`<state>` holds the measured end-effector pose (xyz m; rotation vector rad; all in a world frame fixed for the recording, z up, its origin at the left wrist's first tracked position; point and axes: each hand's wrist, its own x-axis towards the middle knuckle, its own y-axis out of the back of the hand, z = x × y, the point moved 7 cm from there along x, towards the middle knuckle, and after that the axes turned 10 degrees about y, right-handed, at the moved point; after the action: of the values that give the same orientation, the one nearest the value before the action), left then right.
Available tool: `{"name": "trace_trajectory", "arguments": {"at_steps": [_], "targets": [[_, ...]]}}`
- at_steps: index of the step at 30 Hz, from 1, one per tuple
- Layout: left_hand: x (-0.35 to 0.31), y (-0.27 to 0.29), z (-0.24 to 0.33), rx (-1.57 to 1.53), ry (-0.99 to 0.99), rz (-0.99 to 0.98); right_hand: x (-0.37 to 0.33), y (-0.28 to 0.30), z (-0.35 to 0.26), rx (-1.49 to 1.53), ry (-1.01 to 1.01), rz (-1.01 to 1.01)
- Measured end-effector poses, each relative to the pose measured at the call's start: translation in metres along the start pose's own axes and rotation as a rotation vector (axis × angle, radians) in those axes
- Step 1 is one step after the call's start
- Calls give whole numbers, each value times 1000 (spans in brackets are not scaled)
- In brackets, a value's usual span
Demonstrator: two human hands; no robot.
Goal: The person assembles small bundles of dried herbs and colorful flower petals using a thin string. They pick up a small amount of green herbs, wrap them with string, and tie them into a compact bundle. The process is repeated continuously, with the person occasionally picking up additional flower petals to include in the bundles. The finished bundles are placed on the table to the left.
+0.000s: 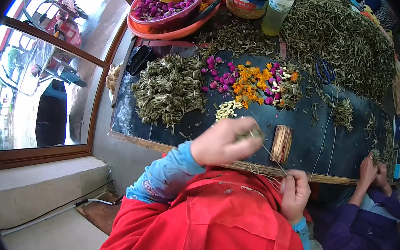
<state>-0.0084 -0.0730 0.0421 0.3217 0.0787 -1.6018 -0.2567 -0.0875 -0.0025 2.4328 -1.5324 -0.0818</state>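
My left grip (226, 141): closed on one dried-leaf bundle (254, 133), near frame centre; my right grip (295, 191): pinching its thread (274, 159). Finished, seemingly: bundle heap (169, 90), upper left of centre. Remaining: loose leaves (338, 42), upper right.

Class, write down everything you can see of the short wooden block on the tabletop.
The wooden block is short and roughly cylindrical, reddish brown with pale yellowish streaks running lengthwise. It appears to lie on the dark tabletop near the close edge, one end toward that edge. Neither the left hand nor the right hand holds it; a thin thread passes its near end, contact unclear.
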Motion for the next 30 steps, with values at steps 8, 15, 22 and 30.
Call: {"name": "trace_trajectory", "arguments": {"at_steps": [8, 15, 22, 30], "targets": [[9, 37, -18, -75, 111, 86, -97, 108, 94, -621, -187, 116], [24, 14, -38, -71, 101, 49, -137, 125, 155, -755, -301, 48], [24, -14, -57, -825, 420, -74, -78, 86, 71, -838, 89, -18], [25, -60, -30, -447, 376, -243, 37, -9, -35, -118, 160, 72]]}}
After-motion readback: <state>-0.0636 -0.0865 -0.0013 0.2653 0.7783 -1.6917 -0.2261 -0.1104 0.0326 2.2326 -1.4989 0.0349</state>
